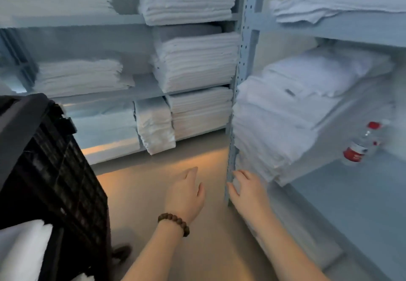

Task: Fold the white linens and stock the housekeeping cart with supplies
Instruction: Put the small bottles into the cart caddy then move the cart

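Observation:
A tall stack of folded white linens (270, 131) sits on the right-hand shelf, its corner jutting past the metal upright (241, 78). My right hand (248, 190) reaches low toward the bottom of that stack, fingers straight and spread, fingertips at the upright and the stack's lower edge. My left hand (186, 192), with a brown bead bracelet on the wrist, hovers over the floor just left of it, fingers relaxed, holding nothing. The black housekeeping cart (50, 166) stands at the left with white linen (22, 247) in it.
Pale blue shelving (87, 20) fills the back wall with several stacks of folded white towels (195, 63). A water bottle with a red cap and label (360, 146) lies on the right shelf behind the stack. Bare floor (153, 184) lies between cart and shelves.

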The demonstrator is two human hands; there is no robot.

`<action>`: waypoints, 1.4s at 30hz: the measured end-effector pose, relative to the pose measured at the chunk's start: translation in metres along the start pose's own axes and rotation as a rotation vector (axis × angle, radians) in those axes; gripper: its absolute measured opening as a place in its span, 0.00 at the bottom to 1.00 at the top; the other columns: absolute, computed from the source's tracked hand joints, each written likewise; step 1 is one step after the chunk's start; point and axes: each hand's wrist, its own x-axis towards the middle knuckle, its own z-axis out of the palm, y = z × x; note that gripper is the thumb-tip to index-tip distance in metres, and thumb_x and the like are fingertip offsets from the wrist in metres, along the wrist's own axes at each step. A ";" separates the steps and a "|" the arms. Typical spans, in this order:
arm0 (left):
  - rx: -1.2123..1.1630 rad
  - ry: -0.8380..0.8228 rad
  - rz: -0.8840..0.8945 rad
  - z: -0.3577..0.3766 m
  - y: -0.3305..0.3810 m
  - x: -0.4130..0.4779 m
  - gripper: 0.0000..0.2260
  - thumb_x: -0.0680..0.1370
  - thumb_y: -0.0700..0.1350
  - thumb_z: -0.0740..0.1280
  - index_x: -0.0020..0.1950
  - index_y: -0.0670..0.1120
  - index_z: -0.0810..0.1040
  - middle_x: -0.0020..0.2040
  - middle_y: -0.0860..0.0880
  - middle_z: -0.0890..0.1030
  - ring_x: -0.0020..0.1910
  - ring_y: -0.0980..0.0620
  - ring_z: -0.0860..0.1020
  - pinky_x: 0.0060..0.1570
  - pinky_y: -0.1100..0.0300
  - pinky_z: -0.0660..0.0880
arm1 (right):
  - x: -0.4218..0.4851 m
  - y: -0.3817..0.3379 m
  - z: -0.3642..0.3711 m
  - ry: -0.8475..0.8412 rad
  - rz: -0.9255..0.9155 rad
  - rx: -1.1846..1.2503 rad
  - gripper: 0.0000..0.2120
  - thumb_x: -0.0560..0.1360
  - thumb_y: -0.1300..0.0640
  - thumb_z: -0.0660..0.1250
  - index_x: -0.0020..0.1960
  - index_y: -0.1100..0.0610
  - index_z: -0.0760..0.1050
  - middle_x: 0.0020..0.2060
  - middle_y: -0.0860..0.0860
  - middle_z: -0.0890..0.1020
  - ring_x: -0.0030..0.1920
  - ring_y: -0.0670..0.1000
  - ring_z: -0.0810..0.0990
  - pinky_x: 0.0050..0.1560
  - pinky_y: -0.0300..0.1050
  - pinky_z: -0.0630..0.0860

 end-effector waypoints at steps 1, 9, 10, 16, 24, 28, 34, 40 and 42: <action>-0.011 -0.024 0.043 0.010 0.016 0.001 0.23 0.78 0.50 0.60 0.73 0.49 0.65 0.70 0.49 0.72 0.60 0.47 0.76 0.56 0.57 0.72 | -0.007 0.015 -0.011 0.024 0.040 -0.018 0.19 0.77 0.51 0.64 0.65 0.58 0.74 0.61 0.53 0.76 0.61 0.55 0.73 0.61 0.48 0.70; -0.098 -0.158 0.340 0.087 0.144 0.007 0.22 0.77 0.52 0.62 0.71 0.48 0.69 0.61 0.48 0.78 0.55 0.47 0.78 0.48 0.58 0.73 | -0.058 0.119 -0.089 0.154 0.302 -0.100 0.20 0.77 0.49 0.62 0.67 0.54 0.72 0.63 0.50 0.75 0.64 0.52 0.71 0.64 0.46 0.68; -0.120 -0.166 0.371 0.096 0.160 0.006 0.23 0.77 0.51 0.63 0.71 0.48 0.70 0.62 0.48 0.78 0.56 0.47 0.78 0.50 0.57 0.73 | -0.063 0.130 -0.097 0.172 0.330 -0.099 0.20 0.77 0.49 0.62 0.67 0.55 0.72 0.63 0.50 0.74 0.64 0.52 0.71 0.64 0.46 0.67; -0.202 -0.223 0.479 0.145 0.251 -0.001 0.21 0.77 0.49 0.64 0.70 0.46 0.71 0.64 0.48 0.76 0.60 0.49 0.75 0.57 0.56 0.72 | -0.091 0.205 -0.148 0.214 0.467 -0.102 0.19 0.77 0.50 0.63 0.66 0.55 0.72 0.64 0.51 0.74 0.65 0.53 0.71 0.62 0.46 0.70; -0.228 -0.265 0.506 0.195 0.344 -0.004 0.22 0.77 0.49 0.64 0.71 0.46 0.70 0.66 0.47 0.75 0.61 0.47 0.75 0.56 0.53 0.74 | -0.094 0.288 -0.201 0.213 0.468 -0.141 0.19 0.77 0.51 0.62 0.67 0.53 0.72 0.64 0.49 0.73 0.64 0.51 0.71 0.63 0.43 0.68; -0.243 -0.289 0.514 0.216 0.367 0.003 0.23 0.78 0.50 0.62 0.73 0.46 0.67 0.69 0.48 0.73 0.64 0.47 0.74 0.60 0.53 0.73 | -0.086 0.313 -0.213 0.240 0.455 -0.136 0.20 0.77 0.52 0.63 0.67 0.55 0.72 0.64 0.50 0.74 0.64 0.52 0.71 0.63 0.47 0.69; -0.216 -0.324 0.493 0.241 0.383 0.039 0.23 0.80 0.52 0.59 0.75 0.49 0.63 0.72 0.51 0.69 0.68 0.51 0.69 0.66 0.58 0.67 | -0.051 0.342 -0.214 0.208 0.469 -0.145 0.20 0.78 0.50 0.61 0.69 0.53 0.70 0.65 0.48 0.72 0.64 0.51 0.70 0.62 0.45 0.68; -0.229 -0.318 0.553 0.269 0.382 0.091 0.23 0.79 0.50 0.60 0.73 0.46 0.65 0.70 0.50 0.72 0.65 0.50 0.72 0.63 0.57 0.69 | 0.001 0.368 -0.206 0.226 0.505 -0.133 0.20 0.77 0.50 0.64 0.68 0.53 0.71 0.65 0.48 0.72 0.64 0.51 0.71 0.61 0.44 0.69; -0.223 -0.330 0.556 0.280 0.382 0.109 0.23 0.79 0.51 0.60 0.74 0.47 0.65 0.70 0.50 0.71 0.66 0.50 0.71 0.63 0.56 0.69 | 0.019 0.380 -0.205 0.252 0.517 -0.105 0.21 0.76 0.51 0.65 0.67 0.54 0.72 0.64 0.49 0.74 0.63 0.52 0.72 0.60 0.44 0.70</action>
